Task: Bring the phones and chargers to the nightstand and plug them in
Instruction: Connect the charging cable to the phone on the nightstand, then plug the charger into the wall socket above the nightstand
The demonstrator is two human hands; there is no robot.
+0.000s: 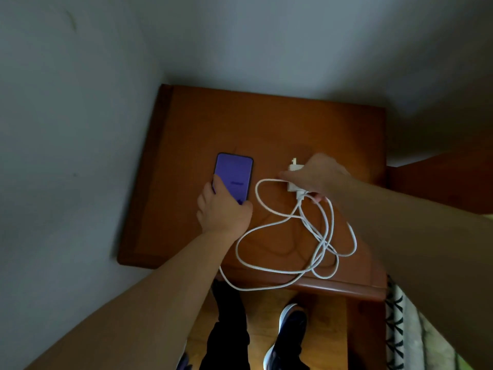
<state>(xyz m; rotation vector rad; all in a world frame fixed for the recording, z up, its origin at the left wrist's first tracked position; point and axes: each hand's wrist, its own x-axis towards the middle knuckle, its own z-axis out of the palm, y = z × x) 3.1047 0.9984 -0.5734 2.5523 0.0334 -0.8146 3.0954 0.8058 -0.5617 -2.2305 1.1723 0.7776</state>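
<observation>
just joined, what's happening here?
A person stands at the nightstand. The left hand grips the near end of a phone lying screen-up on the top, its screen lit. The right hand holds a white charger with bare prongs, so it is not in a socket. Its cable lies in loose loops on the nightstand and droops over the front edge. The left hand hides the phone's near end.
</observation>
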